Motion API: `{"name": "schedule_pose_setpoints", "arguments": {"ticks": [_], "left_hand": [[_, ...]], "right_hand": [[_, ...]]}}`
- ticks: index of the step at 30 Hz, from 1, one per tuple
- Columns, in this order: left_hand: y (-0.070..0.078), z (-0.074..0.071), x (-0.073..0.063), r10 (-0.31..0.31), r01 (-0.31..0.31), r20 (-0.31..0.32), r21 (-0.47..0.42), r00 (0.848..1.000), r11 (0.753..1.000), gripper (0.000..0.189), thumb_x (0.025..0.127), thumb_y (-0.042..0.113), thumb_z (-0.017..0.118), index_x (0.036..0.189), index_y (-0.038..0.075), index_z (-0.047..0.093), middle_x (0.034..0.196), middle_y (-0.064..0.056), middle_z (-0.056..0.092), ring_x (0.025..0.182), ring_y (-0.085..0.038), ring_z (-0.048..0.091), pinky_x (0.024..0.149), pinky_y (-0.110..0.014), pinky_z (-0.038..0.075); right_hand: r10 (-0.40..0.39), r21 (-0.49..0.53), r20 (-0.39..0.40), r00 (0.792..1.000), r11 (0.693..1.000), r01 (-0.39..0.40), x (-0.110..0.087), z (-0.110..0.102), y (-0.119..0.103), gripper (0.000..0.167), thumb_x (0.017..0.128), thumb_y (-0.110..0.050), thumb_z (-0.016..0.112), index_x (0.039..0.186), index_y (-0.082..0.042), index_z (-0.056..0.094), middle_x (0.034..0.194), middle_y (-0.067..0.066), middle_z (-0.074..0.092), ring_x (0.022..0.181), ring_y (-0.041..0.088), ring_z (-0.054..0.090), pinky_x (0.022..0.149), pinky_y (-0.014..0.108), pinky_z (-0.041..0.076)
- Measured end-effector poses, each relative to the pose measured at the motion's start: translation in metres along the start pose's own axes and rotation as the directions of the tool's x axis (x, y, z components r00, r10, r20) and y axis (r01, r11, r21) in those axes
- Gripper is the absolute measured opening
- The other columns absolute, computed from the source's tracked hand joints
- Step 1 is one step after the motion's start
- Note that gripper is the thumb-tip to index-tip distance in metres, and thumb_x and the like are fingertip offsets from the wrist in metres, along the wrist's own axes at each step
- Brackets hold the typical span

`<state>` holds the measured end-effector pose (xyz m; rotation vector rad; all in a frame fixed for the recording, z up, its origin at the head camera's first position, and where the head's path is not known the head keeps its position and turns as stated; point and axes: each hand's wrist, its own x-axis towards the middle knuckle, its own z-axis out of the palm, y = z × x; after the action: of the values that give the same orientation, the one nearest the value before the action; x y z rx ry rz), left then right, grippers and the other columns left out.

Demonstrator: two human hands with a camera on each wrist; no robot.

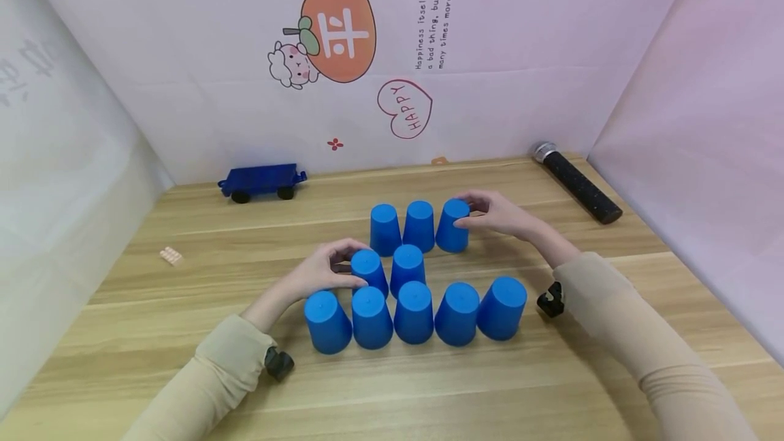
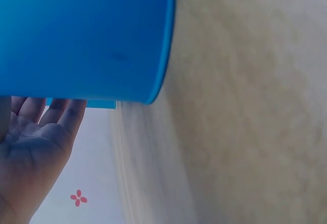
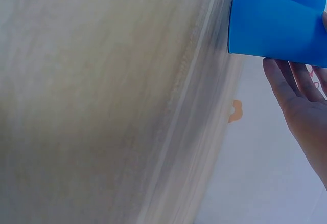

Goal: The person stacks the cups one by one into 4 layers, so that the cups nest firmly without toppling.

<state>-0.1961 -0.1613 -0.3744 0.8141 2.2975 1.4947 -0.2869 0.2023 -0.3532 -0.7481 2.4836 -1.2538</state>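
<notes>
Upside-down blue plastic cups stand in three rows on a wooden table. My left hand (image 1: 321, 269) grips the left cup (image 1: 367, 271) of the two-cup middle row, thumb in front and fingers behind. The back row has three cups, and my right hand (image 1: 495, 215) holds its rightmost cup (image 1: 454, 226) between thumb and fingers. In the right wrist view the fingers lie along that cup's side. A near cup (image 2: 87, 40) fills the upper left of the left wrist view and hides part of the left hand's fingertips.
Several more cups form the front row, including the rightmost one (image 1: 502, 308), nearest me. A blue toy wagon (image 1: 262, 181) stands at the back left, with a small pinkish piece (image 1: 171, 255) nearer. A black microphone (image 1: 578, 184) lies at the back right. Printed white sheets enclose the table (image 1: 392, 393).
</notes>
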Motion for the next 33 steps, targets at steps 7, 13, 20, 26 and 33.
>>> {"name": "schedule_pose_setpoints", "arguments": {"ticks": [7, 13, 20, 26, 33], "left_hand": [[0.0, 0.0, 0.001, -0.008, 0.008, 0.0, -0.002, 1.0, 1.0, 0.048, 0.083, 0.015, 0.072, 0.127, 0.009, 0.053, 0.12, -0.012, 0.06, 0.11, -0.026, 0.057, 0.097, -0.044, 0.049], [0.0, -0.002, -0.001, -0.029, 0.029, -0.008, -0.006, 1.0, 1.0, 0.047, 0.084, 0.018, 0.071, 0.127, 0.012, 0.053, 0.121, -0.009, 0.06, 0.112, -0.025, 0.056, 0.098, -0.044, 0.048], [0.001, -0.009, -0.007, -0.041, 0.041, -0.039, 0.002, 0.998, 0.999, 0.047, 0.083, 0.022, 0.073, 0.125, 0.014, 0.054, 0.12, -0.008, 0.061, 0.112, -0.025, 0.057, 0.098, -0.044, 0.048], [0.001, -0.017, -0.014, -0.032, 0.033, -0.08, 0.001, 0.996, 0.999, 0.046, 0.083, 0.02, 0.073, 0.125, 0.013, 0.054, 0.12, -0.01, 0.061, 0.11, -0.026, 0.058, 0.097, -0.042, 0.05], [0.005, -0.031, -0.023, -0.021, 0.024, -0.153, 0.016, 0.988, 1.0, 0.047, 0.084, 0.017, 0.071, 0.126, 0.009, 0.053, 0.123, -0.014, 0.059, 0.113, -0.03, 0.058, 0.097, -0.046, 0.049]], "right_hand": [[0.011, -0.011, 0.005, 1.0, 1.0, -0.011, 0.001, 0.001, 0.0, 0.052, 0.088, -0.025, 0.066, 0.133, -0.008, 0.047, 0.131, 0.016, 0.054, 0.124, 0.035, 0.049, 0.104, 0.056, 0.038], [0.011, -0.014, 0.006, 1.0, 1.0, -0.011, 0.001, 0.001, 0.001, 0.052, 0.088, -0.026, 0.066, 0.134, -0.008, 0.047, 0.132, 0.016, 0.054, 0.125, 0.036, 0.048, 0.105, 0.056, 0.038], [0.001, -0.013, 0.003, 1.0, 1.0, -0.001, 0.001, 0.002, 0.0, 0.052, 0.088, -0.024, 0.066, 0.133, -0.008, 0.047, 0.131, 0.017, 0.054, 0.124, 0.036, 0.049, 0.105, 0.056, 0.038], [-0.003, -0.01, 0.011, 1.0, 1.0, 0.003, 0.002, 0.002, 0.0, 0.052, 0.089, -0.023, 0.065, 0.134, -0.007, 0.046, 0.132, 0.017, 0.053, 0.125, 0.037, 0.048, 0.105, 0.057, 0.037], [0.002, -0.004, 0.025, 1.0, 1.0, -0.002, -0.003, -0.004, -0.003, 0.062, 0.089, -0.025, 0.064, 0.142, -0.009, 0.035, 0.143, 0.019, 0.043, 0.13, 0.038, 0.042, 0.106, 0.059, 0.034]]}}
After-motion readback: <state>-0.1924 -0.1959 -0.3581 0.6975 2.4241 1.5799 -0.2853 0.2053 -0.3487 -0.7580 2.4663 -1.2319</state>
